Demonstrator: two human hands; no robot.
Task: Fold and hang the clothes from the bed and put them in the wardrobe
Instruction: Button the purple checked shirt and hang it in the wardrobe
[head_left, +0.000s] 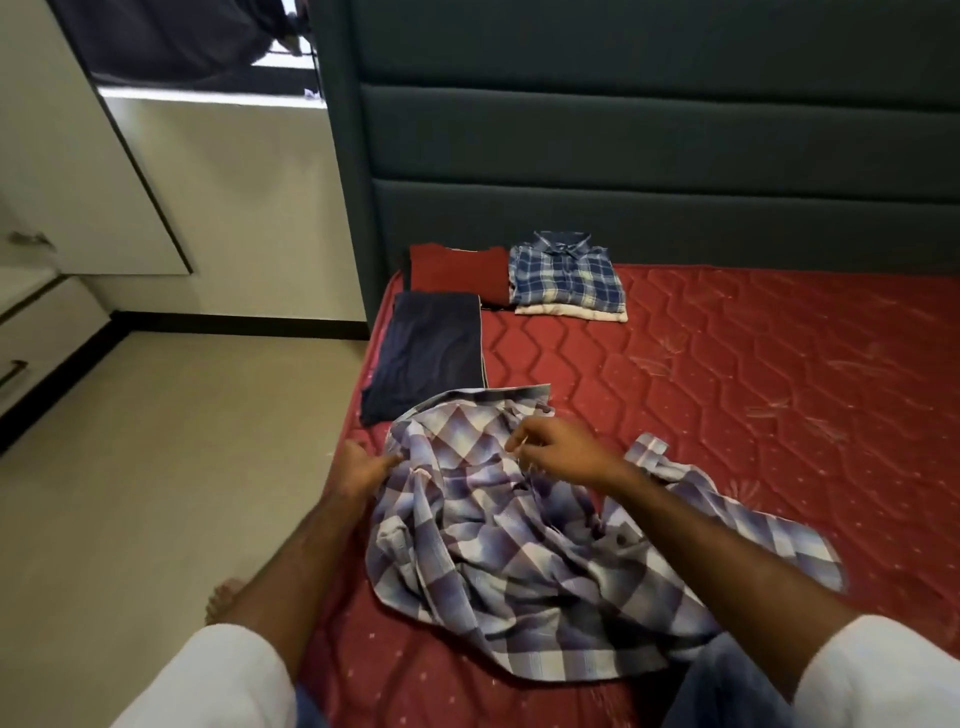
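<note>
I'm spreading the lilac checked shirt (519, 530) below the folded navy trousers (428, 356): left hand (363, 467) pinches its shoulder, right hand (563, 449) pinches the placket. Next, flatten it.

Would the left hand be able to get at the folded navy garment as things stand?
Probably yes: the left hand grips the edge of the purple checked shirt, and the folded navy garment lies just beyond it on the mattress, with nothing between. It must let go first.
</note>
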